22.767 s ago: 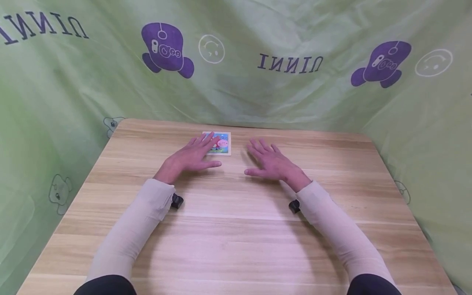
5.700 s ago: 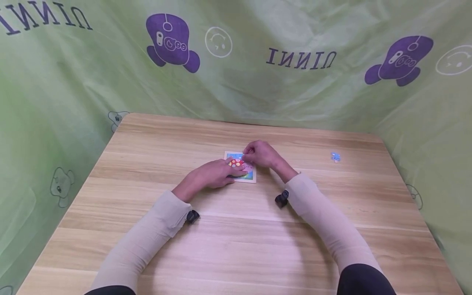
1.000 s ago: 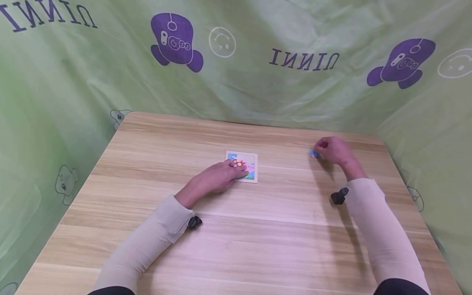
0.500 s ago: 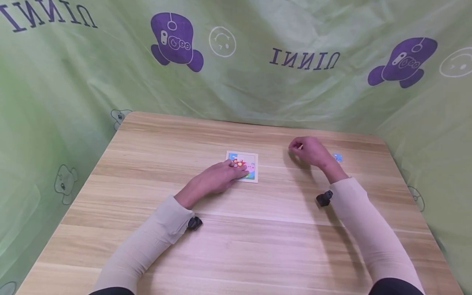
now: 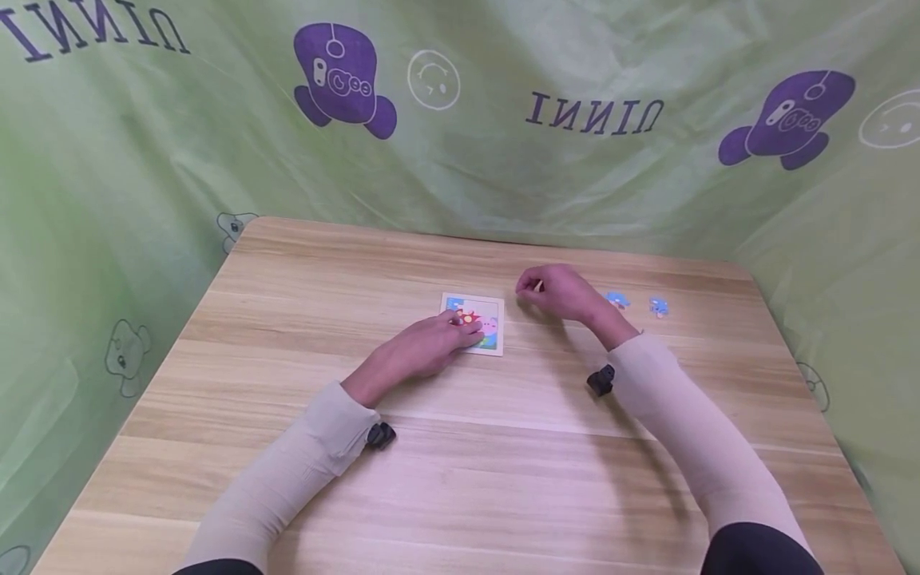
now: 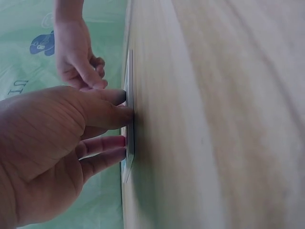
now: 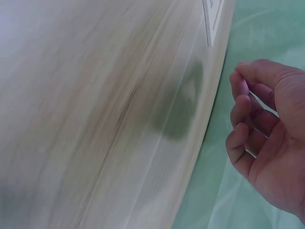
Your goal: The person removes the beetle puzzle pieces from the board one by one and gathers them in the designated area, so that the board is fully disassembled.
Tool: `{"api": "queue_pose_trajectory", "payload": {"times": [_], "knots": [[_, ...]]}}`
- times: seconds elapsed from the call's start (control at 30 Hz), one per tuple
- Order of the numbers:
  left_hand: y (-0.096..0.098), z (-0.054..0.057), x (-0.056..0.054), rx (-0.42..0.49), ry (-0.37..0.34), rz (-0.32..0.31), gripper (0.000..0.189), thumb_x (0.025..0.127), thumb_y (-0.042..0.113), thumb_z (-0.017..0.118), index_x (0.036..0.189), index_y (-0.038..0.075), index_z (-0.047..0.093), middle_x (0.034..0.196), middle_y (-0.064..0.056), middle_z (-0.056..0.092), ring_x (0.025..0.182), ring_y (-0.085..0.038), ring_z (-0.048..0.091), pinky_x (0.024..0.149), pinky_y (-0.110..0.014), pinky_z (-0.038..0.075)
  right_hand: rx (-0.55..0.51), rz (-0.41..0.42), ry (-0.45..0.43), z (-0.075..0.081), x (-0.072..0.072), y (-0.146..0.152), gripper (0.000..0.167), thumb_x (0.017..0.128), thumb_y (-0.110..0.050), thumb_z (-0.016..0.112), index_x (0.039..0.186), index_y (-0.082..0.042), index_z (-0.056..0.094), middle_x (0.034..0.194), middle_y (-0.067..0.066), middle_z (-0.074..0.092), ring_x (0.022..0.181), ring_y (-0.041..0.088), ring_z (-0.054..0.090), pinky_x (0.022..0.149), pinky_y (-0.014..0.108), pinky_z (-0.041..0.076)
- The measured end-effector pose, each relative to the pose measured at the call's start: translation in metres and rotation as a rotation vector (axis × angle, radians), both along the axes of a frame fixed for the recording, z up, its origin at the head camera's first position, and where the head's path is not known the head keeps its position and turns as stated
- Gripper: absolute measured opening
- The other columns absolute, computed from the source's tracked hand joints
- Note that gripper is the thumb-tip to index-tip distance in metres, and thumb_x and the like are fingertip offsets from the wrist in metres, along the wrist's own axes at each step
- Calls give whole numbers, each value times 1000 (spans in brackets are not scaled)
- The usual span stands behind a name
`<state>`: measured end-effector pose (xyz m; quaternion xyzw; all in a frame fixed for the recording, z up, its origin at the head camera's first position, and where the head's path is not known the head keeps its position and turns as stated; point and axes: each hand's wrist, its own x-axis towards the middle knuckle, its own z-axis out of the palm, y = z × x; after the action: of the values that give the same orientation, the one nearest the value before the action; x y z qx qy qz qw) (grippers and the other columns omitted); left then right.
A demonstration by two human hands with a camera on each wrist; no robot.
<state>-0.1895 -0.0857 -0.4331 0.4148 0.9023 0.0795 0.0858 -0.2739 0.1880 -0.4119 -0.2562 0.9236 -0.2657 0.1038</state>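
Note:
A small square picture puzzle [image 5: 489,343] with a pale wooden frame lies on the table; pink, red, blue and green parts show, and its upper right section is bare and pale. My left hand [image 5: 424,345] rests on it, fingers laid across the picture. In the left wrist view, the thumb of my left hand [image 6: 52,138] touches the puzzle's near edge. Just right of the frame, my right hand [image 5: 564,291] hovers above the table. In the right wrist view, its fingers [image 7: 248,143] are curled, thumb and index tips meeting, with nothing seen between them.
Two blue puzzle pieces, a left piece [image 5: 616,299] and a right piece [image 5: 658,307], lie apart behind my right wrist. The wooden table [image 5: 460,479] ends at a green printed curtain [image 5: 460,184] at the back and sides.
The puzzle, fully pictured at first, now has a bare section. My right hand has left a second blue piece beside the first and moved left to the frame; my left hand stays.

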Motion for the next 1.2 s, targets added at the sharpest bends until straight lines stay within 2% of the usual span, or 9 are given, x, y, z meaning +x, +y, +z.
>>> {"api": "queue_pose_trajectory", "payload": {"times": [0.3, 0.5, 0.57, 0.73, 1.0, 1.07, 1.2], "knots": [[-2, 0, -2, 7, -29, 34, 45, 107, 11, 56, 151, 19, 55, 151, 0, 54, 116, -25, 52, 100, -38, 46, -34, 86, -44, -4, -4, -28, 13, 101, -11, 67, 109, -6, 77, 104, 4, 74, 90, 20, 62, 84, 38, 51], [-5, -1, -3, 14, -37, 39, 46, 107, 12, 56, 152, 20, 54, 149, -1, 56, 132, -29, 49, 109, -40, 42, -55, 142, -78, -10, -4, -44, 17, 101, -10, 67, 115, -6, 77, 113, 6, 74, 102, 21, 64, 94, 40, 50], [-5, -2, -4, 22, -41, 35, 46, 107, 12, 56, 152, 19, 53, 150, -2, 55, 132, -29, 48, 109, -41, 42, -64, 160, -88, -12, -5, -48, 18, 101, -10, 67, 115, -7, 78, 115, 6, 74, 105, 21, 64, 96, 40, 49], [-6, -3, -4, 61, -63, 37, 45, 107, 13, 57, 152, 20, 53, 150, -4, 55, 129, -27, 49, 106, -40, 44, -83, 200, -93, -19, -5, -56, 20, 100, -10, 68, 117, -9, 79, 116, 5, 74, 107, 19, 64, 96, 39, 49], [-7, -4, -4, 74, -69, 22, 46, 108, 13, 55, 154, 19, 50, 157, 3, 46, 115, -26, 50, 103, -40, 45, -113, 240, -88, -26, -2, -61, 21, 99, -6, 69, 118, -9, 79, 112, 4, 73, 101, 17, 62, 91, 37, 49], [-7, -5, -5, 80, -75, 17, 46, 108, 14, 53, 154, 19, 50, 159, 2, 43, 126, -29, 49, 108, -42, 42, -116, 242, -89, -27, -1, -62, 21, 99, -6, 69, 118, -9, 79, 111, 4, 73, 100, 17, 62, 90, 36, 49], [-8, -6, -5, 104, -83, 11, 45, 110, 15, 51, 154, 20, 51, 160, 3, 42, 147, -32, 35, 117, -48, 32, -123, 240, -98, -27, 0, -64, 21, 98, -7, 71, 118, -9, 79, 108, 2, 73, 96, 16, 61, 87, 35, 50]]}}
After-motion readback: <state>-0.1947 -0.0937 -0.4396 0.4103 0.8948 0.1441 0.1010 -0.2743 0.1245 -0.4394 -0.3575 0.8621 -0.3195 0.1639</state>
